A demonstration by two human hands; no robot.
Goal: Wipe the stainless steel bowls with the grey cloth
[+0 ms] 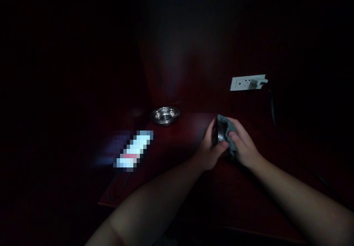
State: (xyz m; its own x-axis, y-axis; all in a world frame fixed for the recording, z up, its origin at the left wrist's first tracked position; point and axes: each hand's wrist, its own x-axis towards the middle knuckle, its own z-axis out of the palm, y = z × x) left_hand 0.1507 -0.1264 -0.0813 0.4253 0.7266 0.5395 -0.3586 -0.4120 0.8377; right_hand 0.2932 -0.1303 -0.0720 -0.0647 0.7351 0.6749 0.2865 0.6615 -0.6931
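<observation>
Both hands are locked in on this in the head view! The left hand (pixel 210 152) is closed on a shiny metal bowl (pixel 221 132), thumb across the near side, fingers along the far side. The right hand (pixel 245 142) clutches a grey-green cloth (pixel 230 127) and presses it against that same bowl, thumb lying over the fabric. The bowl stands tilted on edge between the 2 hands, above the right-hand part of the dark red table (pixel 190 130), much of it covered by fingers and cloth.

Over to the left, near the table's far edge, sits a stack of stainless-steel bowls (pixel 165 117), upright, nested, openings up, well apart from the hands; the exact count I can't make out. Nearer the person, a phone-like device (pixel 134 151) glows by the table's left side, its screen blurred into blocks, a thin looped cable (pixel 108 192) beside its near end. Up on the wall to the right, there's a white socket plate (pixel 240 84) with 1 plug (pixel 260 82) in its right portion, and a dark cord (pixel 272 107) hangs just below. Deep shadow swallows the rest!
</observation>
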